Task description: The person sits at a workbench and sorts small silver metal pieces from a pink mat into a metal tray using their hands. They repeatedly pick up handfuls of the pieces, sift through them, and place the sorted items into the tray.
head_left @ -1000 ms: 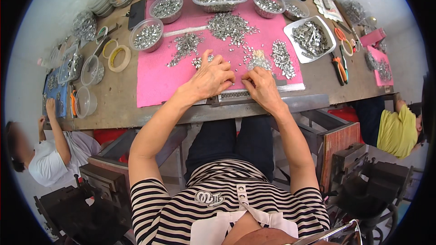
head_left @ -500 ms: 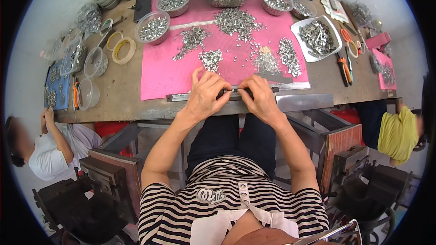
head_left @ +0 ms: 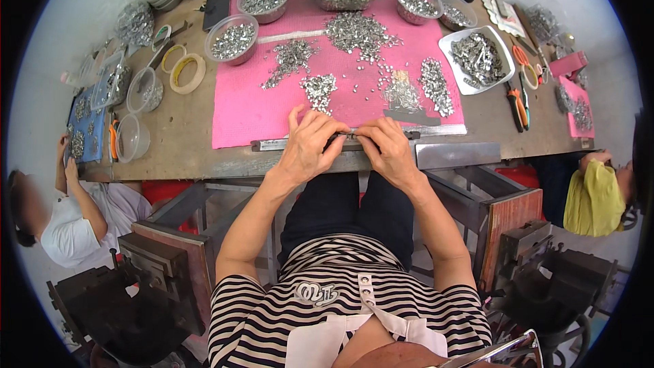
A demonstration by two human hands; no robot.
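Observation:
My left hand (head_left: 310, 142) and my right hand (head_left: 390, 147) rest side by side at the table's front edge. Both have their fingers curled over a long narrow metal strip (head_left: 272, 144) that lies along the near edge of a pink mat (head_left: 245, 109). The fingertips almost meet over the strip's middle, and whatever sits under them is hidden. Just beyond the hands lies a small pile of silver metal parts (head_left: 319, 87), with larger piles (head_left: 360, 31) farther back on the mat.
Clear bowls of metal parts (head_left: 232, 39) ring the mat's far side. To the right are a white tray (head_left: 477, 58) and orange-handled pliers (head_left: 516, 105); tape rolls (head_left: 187, 72) lie left. Other people sit at the left (head_left: 68, 225) and right (head_left: 594, 197).
Both hands drew back from the piles on the pink mat to the front edge and closed together over the metal strip.

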